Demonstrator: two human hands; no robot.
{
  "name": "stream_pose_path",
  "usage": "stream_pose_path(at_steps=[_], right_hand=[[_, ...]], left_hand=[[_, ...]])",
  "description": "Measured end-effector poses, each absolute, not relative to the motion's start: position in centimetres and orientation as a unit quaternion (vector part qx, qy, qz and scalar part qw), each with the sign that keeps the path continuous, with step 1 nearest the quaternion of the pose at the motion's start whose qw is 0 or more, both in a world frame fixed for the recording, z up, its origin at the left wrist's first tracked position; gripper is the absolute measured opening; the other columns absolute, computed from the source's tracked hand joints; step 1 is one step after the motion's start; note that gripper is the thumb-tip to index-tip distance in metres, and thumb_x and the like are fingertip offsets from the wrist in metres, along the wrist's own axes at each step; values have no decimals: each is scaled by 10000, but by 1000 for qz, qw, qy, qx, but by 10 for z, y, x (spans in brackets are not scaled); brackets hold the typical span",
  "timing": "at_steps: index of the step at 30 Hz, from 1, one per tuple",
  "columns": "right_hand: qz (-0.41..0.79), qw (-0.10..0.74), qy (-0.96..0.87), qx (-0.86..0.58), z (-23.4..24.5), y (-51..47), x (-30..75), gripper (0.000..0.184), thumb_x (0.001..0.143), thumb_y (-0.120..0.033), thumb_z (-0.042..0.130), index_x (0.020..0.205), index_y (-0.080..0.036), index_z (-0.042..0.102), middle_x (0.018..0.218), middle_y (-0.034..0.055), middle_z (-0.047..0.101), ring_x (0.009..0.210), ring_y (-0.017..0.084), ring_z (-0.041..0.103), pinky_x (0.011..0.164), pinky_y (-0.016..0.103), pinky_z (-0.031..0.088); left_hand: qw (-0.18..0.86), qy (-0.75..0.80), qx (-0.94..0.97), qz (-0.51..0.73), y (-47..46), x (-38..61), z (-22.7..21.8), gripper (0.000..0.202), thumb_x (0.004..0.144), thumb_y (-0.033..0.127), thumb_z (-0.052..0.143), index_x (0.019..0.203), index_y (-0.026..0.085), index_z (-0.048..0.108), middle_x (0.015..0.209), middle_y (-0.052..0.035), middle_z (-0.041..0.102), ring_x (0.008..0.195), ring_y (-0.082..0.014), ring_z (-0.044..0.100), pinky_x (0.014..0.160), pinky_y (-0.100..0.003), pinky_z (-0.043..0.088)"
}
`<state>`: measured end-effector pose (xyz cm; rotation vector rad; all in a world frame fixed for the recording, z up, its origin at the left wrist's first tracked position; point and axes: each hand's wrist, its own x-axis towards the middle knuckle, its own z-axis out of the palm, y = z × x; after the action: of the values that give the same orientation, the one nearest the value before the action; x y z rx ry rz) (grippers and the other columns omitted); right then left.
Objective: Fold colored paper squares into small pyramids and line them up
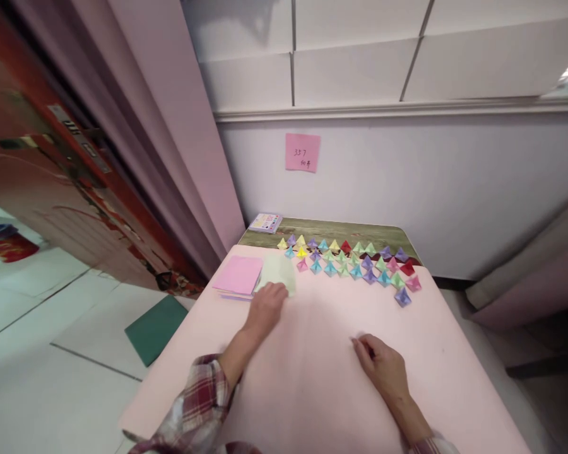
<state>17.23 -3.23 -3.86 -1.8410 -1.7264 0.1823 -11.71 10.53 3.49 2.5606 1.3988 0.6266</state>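
My left hand (267, 306) has its fingers bent over the lower edge of a pale green sheet of paper (278, 270), gripping it beside a stack of pink and purple paper (239, 275). My right hand (382, 369) rests curled above the pink table cover, thumb and fingers drawn together, with nothing visible in it. Toward the back of the table stand rows of small folded paper pyramids in several colours, among them a purple one (402, 297) at the near right and a red one (345, 246) in the back row.
A small printed pack (266, 222) lies at the table's back left corner on the wood-patterned strip (383, 232). On the wall hangs a pink note (302, 152). A dark green board (156, 329) is on the floor left of the table, near a red door (42, 157).
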Motion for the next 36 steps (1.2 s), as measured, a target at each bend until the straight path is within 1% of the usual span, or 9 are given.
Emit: stream_pose_path(at_steps=[5,8,10,13,18,24,30,33,36], right_hand=[[34,354,-612,-706,-40,-35,174,341,913,-446,457,1052,-200,647,752,10,671,580,117,600,561,201,451],[17,369,-619,-693,-38,-33,173,442,904,-393,463,1300,-199,500,1031,68,661,716,143,633,597,227,509],[15,365,-641,-675,-36,-30,173,504,904,-345,457,1388,-217,399,1238,103,574,885,183,639,669,271,545],[21,345,-667,-660,-33,-27,173,503,909,-301,438,1406,-252,378,1359,100,480,1044,221,605,752,317,556],[56,330,-731,-594,-27,-30,178,463,901,-330,460,1357,-248,448,1373,104,471,1130,249,558,891,382,493],[57,293,-813,-501,-24,-35,173,771,749,-612,623,1371,-193,442,1302,163,540,1149,328,518,952,471,405],[59,333,-763,-551,-37,-28,164,333,877,-294,494,1177,-203,607,1027,93,691,950,240,619,866,398,446],[96,345,-695,-624,-39,-21,159,234,881,-322,491,997,-238,677,848,39,713,783,202,643,727,316,468],[150,320,-617,-703,-33,-13,151,244,881,-409,495,882,-258,687,635,-16,656,597,165,597,542,246,400]], left_hand=[[170,325,909,196,65,-65,-5,249,922,165,387,911,236,625,1072,-91,645,980,-222,584,852,-382,495],[205,278,910,228,52,-64,-17,261,937,183,357,943,232,613,1084,-94,646,1011,-208,594,875,-378,509],[215,261,910,241,47,-72,-20,262,934,169,349,1000,224,597,1121,-104,636,1051,-209,585,899,-388,508],[242,254,900,258,43,-85,-21,246,911,141,373,1060,215,554,1179,-118,608,1115,-214,556,932,-399,499],[293,270,873,281,39,-93,-24,267,842,80,412,1051,216,508,1246,-121,568,1173,-219,524,970,-404,472],[324,285,857,282,37,-93,-21,412,780,65,448,1159,225,481,1164,-112,587,1131,-222,547,941,-383,479],[365,340,809,311,33,-93,-17,277,815,111,442,1057,228,510,1108,-88,611,1015,-201,592,882,-345,484],[360,401,770,342,35,-85,-19,163,862,176,441,983,227,538,997,-64,639,958,-200,598,864,-344,470],[386,459,710,370,43,-73,-25,172,887,247,450,1043,220,516,887,-37,647,824,-180,615,757,-309,483]])
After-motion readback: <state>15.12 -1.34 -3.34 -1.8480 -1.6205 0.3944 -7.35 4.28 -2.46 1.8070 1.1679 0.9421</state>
